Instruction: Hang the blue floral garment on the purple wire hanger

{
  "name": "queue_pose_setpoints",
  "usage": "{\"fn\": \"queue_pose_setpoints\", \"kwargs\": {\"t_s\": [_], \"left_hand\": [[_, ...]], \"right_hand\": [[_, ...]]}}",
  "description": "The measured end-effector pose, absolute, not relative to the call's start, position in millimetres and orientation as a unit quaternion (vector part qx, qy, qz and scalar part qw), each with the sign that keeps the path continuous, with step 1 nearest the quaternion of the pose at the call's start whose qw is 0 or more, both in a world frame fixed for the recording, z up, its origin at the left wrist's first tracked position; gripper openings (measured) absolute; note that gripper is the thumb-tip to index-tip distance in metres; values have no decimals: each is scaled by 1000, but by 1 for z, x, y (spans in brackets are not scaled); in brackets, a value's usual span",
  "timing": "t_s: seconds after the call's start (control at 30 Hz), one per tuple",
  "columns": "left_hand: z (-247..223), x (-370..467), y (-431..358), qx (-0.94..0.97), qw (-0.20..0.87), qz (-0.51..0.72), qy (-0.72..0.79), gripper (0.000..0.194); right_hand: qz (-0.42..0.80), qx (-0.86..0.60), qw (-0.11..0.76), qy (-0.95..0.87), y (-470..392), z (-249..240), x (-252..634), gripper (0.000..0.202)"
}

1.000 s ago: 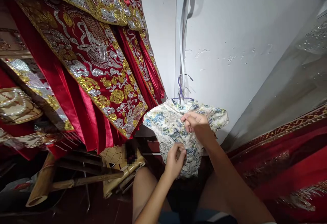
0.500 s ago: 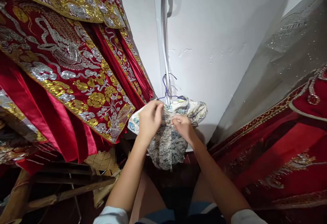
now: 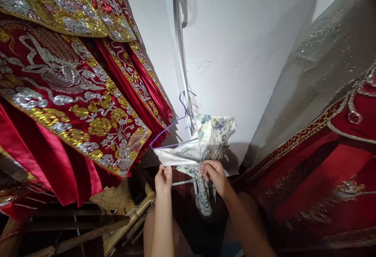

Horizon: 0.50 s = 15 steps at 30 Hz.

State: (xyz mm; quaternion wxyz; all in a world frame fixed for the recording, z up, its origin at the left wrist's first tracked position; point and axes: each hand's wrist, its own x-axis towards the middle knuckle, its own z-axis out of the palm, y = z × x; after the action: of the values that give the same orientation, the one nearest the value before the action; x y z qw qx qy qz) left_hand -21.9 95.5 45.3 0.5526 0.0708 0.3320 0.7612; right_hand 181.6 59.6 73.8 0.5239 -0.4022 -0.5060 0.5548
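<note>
A floral shirt (image 3: 214, 130) in white, blue and green hangs from a purple hanger (image 3: 164, 131). The hanger's left arm is bare along its top, and the shirt's pale left part is pulled out taut below it. My left hand (image 3: 163, 180) is closed in a pinch on the lower left edge of that cloth. Further right, my right hand (image 3: 214, 174) pinches the shirt near its front middle. Below it the rest of the shirt bunches into a narrow hanging fold. The shirt still covers the hanger's right side.
The hanger hooks on a white pole (image 3: 179, 53) before a white wall (image 3: 235, 53). Red sequinned costumes (image 3: 101, 112) hang at left, above bamboo poles (image 3: 117, 227). Another red embroidered cloth (image 3: 323, 178) stands at right, beside a plastic-like sheet (image 3: 311, 81).
My hands have moved lower. The shirt's left side has come off the top of the hanger arm, baring it, and is stretched between my hands. The view has shifted slightly.
</note>
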Motion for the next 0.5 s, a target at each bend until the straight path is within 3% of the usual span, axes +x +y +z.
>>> {"fn": "queue_pose_setpoints", "kwargs": {"t_s": [0.2, 0.33, 0.4, 0.5], "left_hand": [[50, 3, 70, 62, 613, 728, 300, 14], [80, 36, 51, 230, 682, 657, 225, 28], [89, 56, 43, 315, 666, 631, 243, 35], [94, 74, 37, 405, 562, 645, 323, 36]], "right_hand": [[502, -507, 448, -538, 54, 49, 215, 32], [413, -510, 495, -570, 52, 56, 211, 41], [479, -440, 501, -571, 49, 66, 203, 53], [600, -347, 434, -575, 43, 84, 196, 62]]}}
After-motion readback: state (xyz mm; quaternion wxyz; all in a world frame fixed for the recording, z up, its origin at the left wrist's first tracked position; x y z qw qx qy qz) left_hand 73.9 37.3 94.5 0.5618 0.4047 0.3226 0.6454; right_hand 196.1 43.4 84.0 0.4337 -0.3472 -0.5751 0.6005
